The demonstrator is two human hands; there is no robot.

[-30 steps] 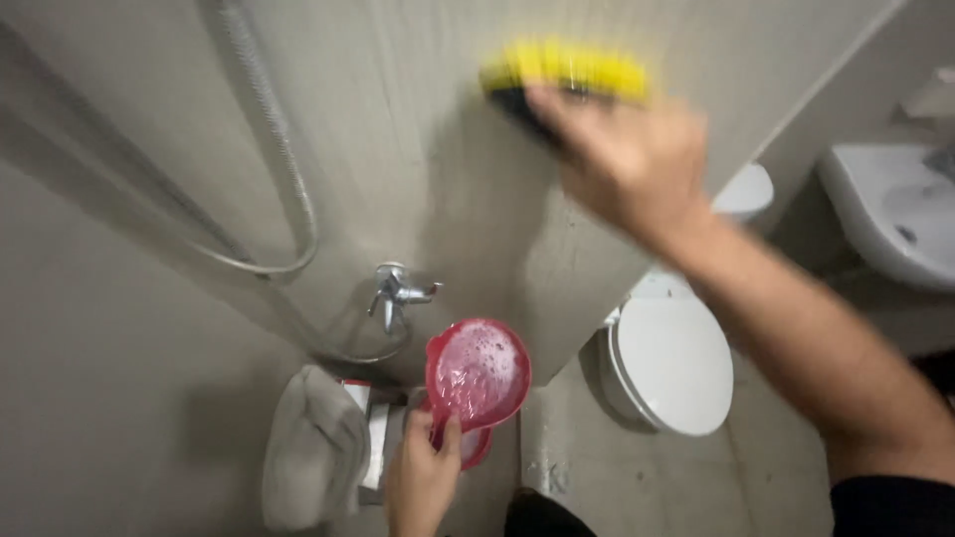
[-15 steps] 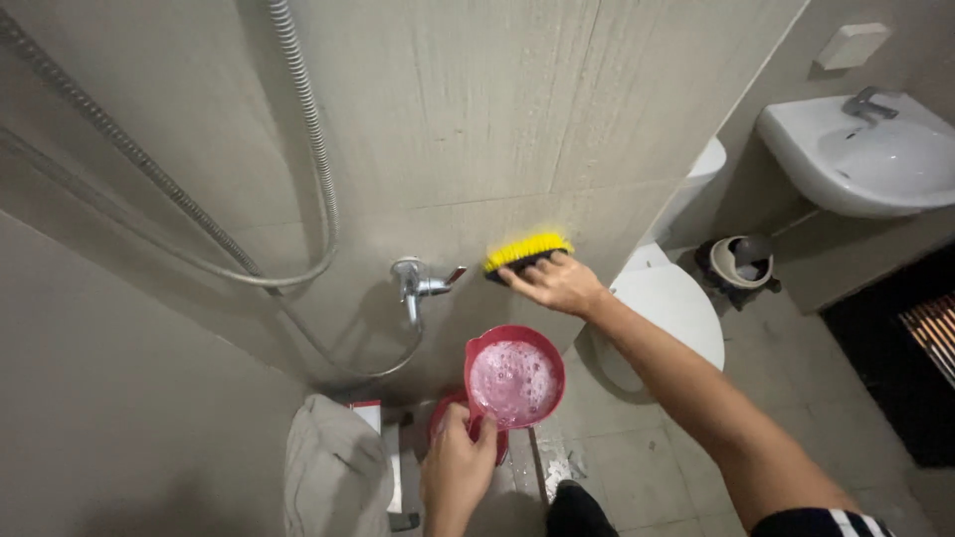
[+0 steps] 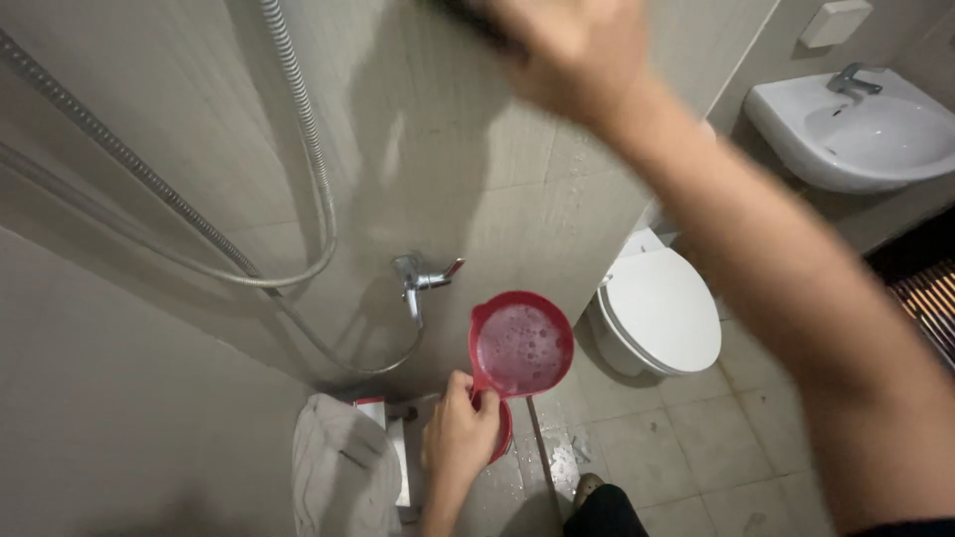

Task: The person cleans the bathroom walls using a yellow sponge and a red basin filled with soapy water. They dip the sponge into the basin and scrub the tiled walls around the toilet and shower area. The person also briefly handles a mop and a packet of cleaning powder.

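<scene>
No labels, signs or screens show. A small red-and-white box-like package [image 3: 383, 438] stands on the floor, partly hidden beside a white cloth bundle [image 3: 333, 467].

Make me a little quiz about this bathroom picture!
1. True or false: the toilet lid is down.
2. Which hand holds the red scoop? A) left B) right
3. What fills the scoop?

Key:
1. True.
2. A: the left hand grips its handle, while the right hand is raised at the wall on a dark thing, mostly out of view.
3. Foamy water.
</scene>
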